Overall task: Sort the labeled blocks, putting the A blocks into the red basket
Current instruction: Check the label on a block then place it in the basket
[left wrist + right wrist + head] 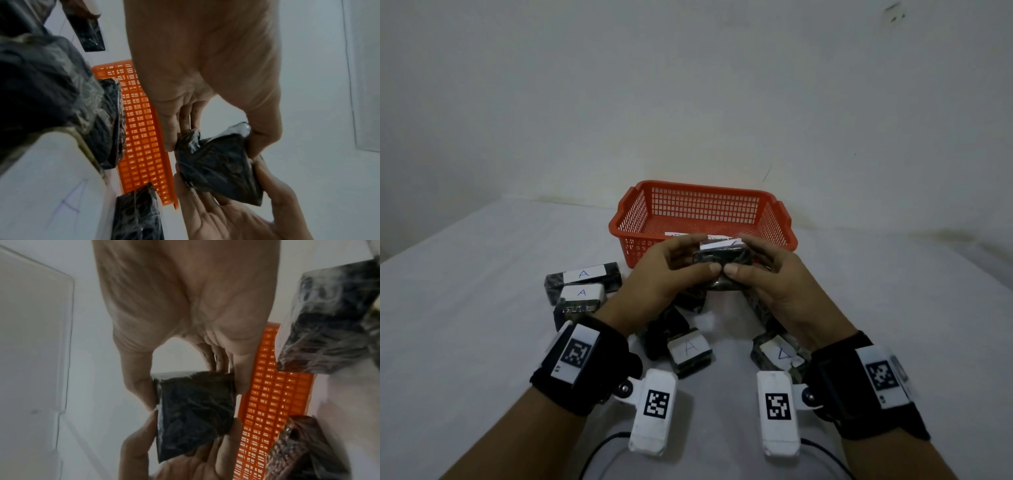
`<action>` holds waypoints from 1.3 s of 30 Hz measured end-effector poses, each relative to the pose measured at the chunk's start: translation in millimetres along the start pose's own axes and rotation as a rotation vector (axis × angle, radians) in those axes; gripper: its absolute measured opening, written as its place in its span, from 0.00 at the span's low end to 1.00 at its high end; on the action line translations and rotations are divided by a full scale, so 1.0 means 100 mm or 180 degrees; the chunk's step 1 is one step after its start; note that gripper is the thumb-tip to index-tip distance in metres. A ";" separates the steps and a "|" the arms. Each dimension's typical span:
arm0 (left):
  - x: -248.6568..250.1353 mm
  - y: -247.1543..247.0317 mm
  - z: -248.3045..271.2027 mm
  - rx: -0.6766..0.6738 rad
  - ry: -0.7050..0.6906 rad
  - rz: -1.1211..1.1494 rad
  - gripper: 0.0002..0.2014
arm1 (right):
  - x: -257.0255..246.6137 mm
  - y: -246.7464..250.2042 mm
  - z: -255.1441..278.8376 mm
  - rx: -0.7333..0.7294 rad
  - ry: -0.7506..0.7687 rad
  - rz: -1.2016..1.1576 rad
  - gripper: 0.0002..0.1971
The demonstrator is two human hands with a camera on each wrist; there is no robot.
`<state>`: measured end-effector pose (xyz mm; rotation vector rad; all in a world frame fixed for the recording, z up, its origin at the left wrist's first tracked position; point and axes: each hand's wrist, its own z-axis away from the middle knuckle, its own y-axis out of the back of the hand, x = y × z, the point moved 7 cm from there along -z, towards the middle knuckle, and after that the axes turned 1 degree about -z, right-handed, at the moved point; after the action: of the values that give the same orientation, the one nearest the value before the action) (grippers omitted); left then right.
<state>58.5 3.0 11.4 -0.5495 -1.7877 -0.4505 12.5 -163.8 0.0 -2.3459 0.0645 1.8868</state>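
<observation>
Holding one dark wrapped block [722, 258] between them, the left hand [664, 274] and right hand [774, 277] meet just in front of the red basket [640, 219]. Each grip pinches an end of the block, thumbs on its near face and fingers curled over the far side, the two thumb tips almost touching. A white label faces up on the block, its letter unreadable. The block's long axis runs left to right, level, parallel to the basket's near wall.

Below the hands, more wrapped blocks lie on the white bench [465, 308]: two marked A [582, 284] at the left, one touching the other, another A block [690, 351] near the left wrist, and a labelled block [779, 354] by the right wrist. A plain pale wall [688, 85] rises behind the basket.
</observation>
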 end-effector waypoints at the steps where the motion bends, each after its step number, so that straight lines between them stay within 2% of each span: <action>1: 0.00 0.02 0.00 0.0049 -0.0030 0.0000 0.27 | -0.01 -0.04 0.01 -0.0085 -0.0001 -0.0018 0.30; 4: 0.00 0.02 0.00 -0.0006 -0.0026 0.0078 0.30 | -0.08 -0.07 0.03 -0.0174 0.0044 -0.0119 0.22; 8: 0.02 -0.06 0.03 -0.0292 0.0028 0.0067 0.28 | -0.12 0.01 0.04 -0.0022 0.0137 -0.0150 0.21; 10: 0.04 -0.04 0.02 -0.0206 -0.0035 -0.0053 0.24 | -0.09 0.01 0.03 -0.0061 0.0124 -0.0053 0.21; 12: 0.04 0.01 0.01 -0.0075 -0.0083 -0.0093 0.24 | -0.06 -0.02 0.04 -0.0161 0.0075 0.0084 0.25; 16: 0.05 0.00 0.03 -0.0220 -0.0008 0.0057 0.33 | -0.12 0.00 0.05 -0.0118 0.0160 0.0267 0.34; 19: 0.04 0.04 0.02 -0.0079 -0.0091 -0.0047 0.35 | -0.12 -0.05 0.06 -0.0236 0.0093 0.0183 0.37; 22: 0.02 0.05 0.00 -0.0066 -0.0162 -0.0188 0.40 | -0.11 -0.12 0.08 -0.0244 -0.0206 -0.0191 0.29; 25: 0.02 -0.02 0.01 -0.0329 -0.0198 -0.0052 0.45 | -0.10 -0.10 0.08 0.0023 -0.0252 -0.0113 0.20; 27: 0.01 -0.06 0.01 -0.0353 -0.0223 -0.0005 0.42 | -0.08 -0.04 0.07 0.0222 -0.0148 0.0093 0.20; 30: 0.05 -0.01 0.00 0.0089 -0.0274 -0.0082 0.27 | -0.12 -0.05 0.10 0.0146 0.0133 0.0276 0.27; 32: 0.08 0.05 0.01 0.0350 -0.0422 -0.0163 0.23 | -0.16 -0.09 0.12 -0.0006 0.0274 0.0384 0.31; 34: 0.12 0.08 0.02 0.0426 -0.0618 -0.0251 0.22 | -0.17 -0.08 0.12 0.0007 0.0340 0.0471 0.33; 36: 0.14 0.08 0.02 0.0377 -0.0730 -0.0237 0.23 | -0.15 -0.07 0.10 0.0125 0.0206 0.0478 0.29; 39: 0.15 0.04 0.04 0.0218 -0.0796 -0.0326 0.25 | -0.06 -0.09 0.11 0.0137 -0.0351 0.0227 0.21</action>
<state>54.3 10.5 24.5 -0.4842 -2.0703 -0.4027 2.0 -153.6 4.4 -2.2360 0.1781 2.0226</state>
